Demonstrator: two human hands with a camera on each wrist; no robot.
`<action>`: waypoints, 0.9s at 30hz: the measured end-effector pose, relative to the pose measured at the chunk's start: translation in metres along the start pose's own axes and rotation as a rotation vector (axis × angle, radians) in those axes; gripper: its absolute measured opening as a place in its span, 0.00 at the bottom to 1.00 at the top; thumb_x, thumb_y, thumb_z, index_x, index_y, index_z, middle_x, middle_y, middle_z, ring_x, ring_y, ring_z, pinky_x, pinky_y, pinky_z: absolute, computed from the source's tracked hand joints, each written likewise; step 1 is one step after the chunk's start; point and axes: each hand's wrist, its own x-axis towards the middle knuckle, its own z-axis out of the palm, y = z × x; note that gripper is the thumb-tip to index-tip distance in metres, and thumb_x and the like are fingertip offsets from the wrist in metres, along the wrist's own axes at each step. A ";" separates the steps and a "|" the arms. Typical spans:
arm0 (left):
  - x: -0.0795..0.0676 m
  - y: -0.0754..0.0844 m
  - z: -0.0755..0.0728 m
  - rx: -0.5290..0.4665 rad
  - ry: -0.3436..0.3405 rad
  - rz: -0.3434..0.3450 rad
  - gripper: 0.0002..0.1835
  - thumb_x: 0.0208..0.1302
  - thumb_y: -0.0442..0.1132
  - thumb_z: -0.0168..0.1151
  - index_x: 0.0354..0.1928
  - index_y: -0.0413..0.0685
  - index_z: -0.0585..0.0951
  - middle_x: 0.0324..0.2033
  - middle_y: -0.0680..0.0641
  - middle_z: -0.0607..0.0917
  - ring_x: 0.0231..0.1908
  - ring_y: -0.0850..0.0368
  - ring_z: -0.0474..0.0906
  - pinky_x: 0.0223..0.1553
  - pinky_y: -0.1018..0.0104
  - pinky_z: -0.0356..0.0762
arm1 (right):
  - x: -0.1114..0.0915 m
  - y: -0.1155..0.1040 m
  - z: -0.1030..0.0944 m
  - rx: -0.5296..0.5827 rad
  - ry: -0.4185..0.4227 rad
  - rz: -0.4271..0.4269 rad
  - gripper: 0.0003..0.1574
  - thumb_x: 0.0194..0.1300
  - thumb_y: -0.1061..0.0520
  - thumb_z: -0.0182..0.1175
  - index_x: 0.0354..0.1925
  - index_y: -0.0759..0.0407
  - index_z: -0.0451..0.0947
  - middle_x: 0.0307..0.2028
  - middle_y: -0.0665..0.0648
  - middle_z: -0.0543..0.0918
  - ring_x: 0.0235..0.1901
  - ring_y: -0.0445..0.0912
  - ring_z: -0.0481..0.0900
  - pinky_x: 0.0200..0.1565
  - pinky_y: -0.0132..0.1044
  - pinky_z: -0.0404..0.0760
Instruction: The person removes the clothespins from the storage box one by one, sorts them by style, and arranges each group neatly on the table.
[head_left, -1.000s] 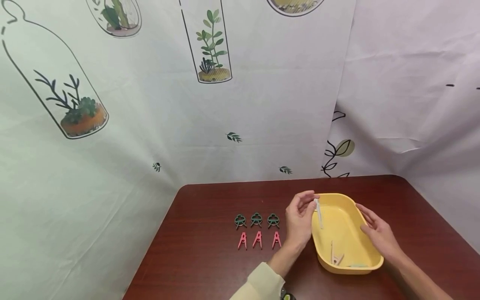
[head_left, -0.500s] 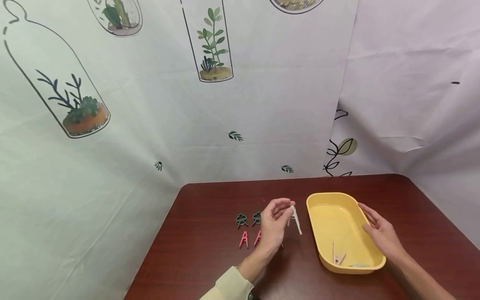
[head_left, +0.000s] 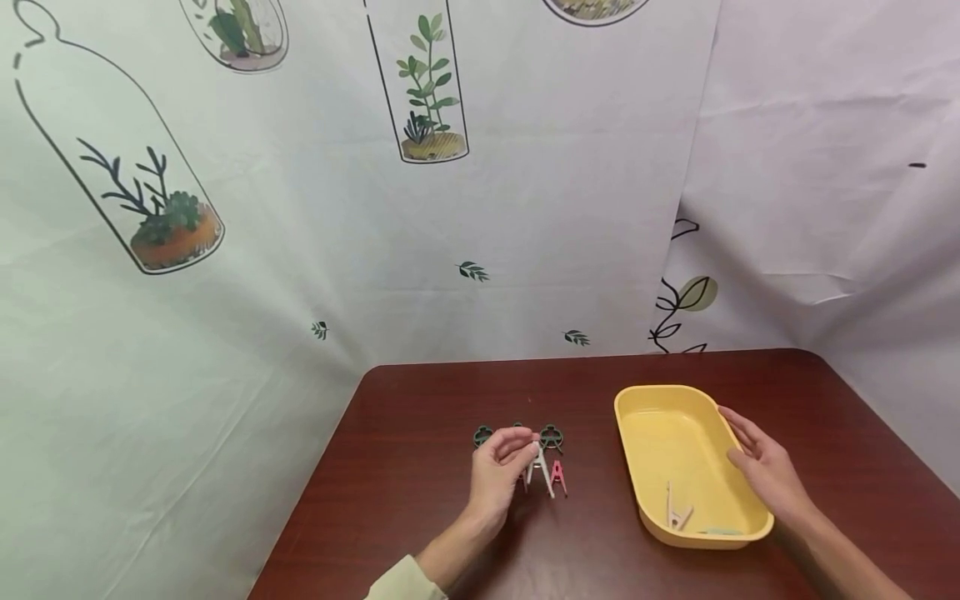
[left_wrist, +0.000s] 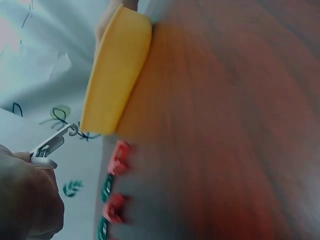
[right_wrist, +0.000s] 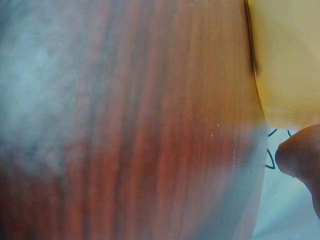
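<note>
My left hand [head_left: 495, 477] pinches a white clothespin [head_left: 544, 477] between thumb and fingers, its legs pointing down, in front of the rows of clips on the table. In the left wrist view the same clothespin juts out past the fingers. At the right, my right hand [head_left: 768, 467] grips the long side of a yellow plastic basin [head_left: 678, 442], thumb at the rim and fingers outside. Inside the basin's near end lie a beige clothespin [head_left: 677, 518] and a flat pale green piece [head_left: 720, 531].
Dark green round clips [head_left: 551, 437] form a back row, partly hidden by the left hand. Pink clothespins [head_left: 558, 477] lie in front of them. The brown table [head_left: 420, 417] ends at a white cloth backdrop [head_left: 555, 250] printed with plants.
My left hand has carried the white clothespin leftward from over the basin to the rows of clips. My right hand stays on the basin.
</note>
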 end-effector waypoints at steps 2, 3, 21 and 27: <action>-0.003 -0.002 -0.010 0.006 0.011 -0.032 0.15 0.65 0.21 0.70 0.52 0.24 0.82 0.49 0.27 0.88 0.42 0.58 0.89 0.40 0.74 0.83 | 0.000 0.000 0.000 -0.001 0.001 -0.003 0.38 0.80 0.67 0.51 0.81 0.70 0.53 0.74 0.82 0.58 0.52 0.15 0.71 0.41 0.28 0.86; -0.005 -0.002 -0.015 0.012 0.016 -0.045 0.15 0.65 0.22 0.70 0.53 0.23 0.82 0.49 0.27 0.87 0.42 0.57 0.90 0.40 0.73 0.84 | 0.000 0.000 0.000 -0.001 0.002 -0.003 0.38 0.80 0.67 0.51 0.81 0.70 0.53 0.74 0.82 0.58 0.51 0.15 0.71 0.41 0.28 0.86; -0.036 -0.008 -0.081 0.176 0.024 -0.123 0.19 0.67 0.26 0.71 0.56 0.22 0.80 0.49 0.30 0.89 0.44 0.61 0.89 0.45 0.73 0.83 | 0.000 -0.001 0.001 -0.008 0.005 0.000 0.38 0.80 0.67 0.51 0.81 0.69 0.53 0.75 0.82 0.59 0.52 0.14 0.69 0.42 0.25 0.85; -0.040 -0.008 -0.089 0.210 0.007 -0.151 0.19 0.67 0.27 0.71 0.56 0.23 0.79 0.47 0.31 0.89 0.43 0.60 0.89 0.44 0.73 0.83 | 0.000 -0.001 0.000 -0.006 0.011 -0.012 0.37 0.80 0.68 0.51 0.81 0.70 0.54 0.74 0.82 0.59 0.52 0.15 0.70 0.41 0.26 0.85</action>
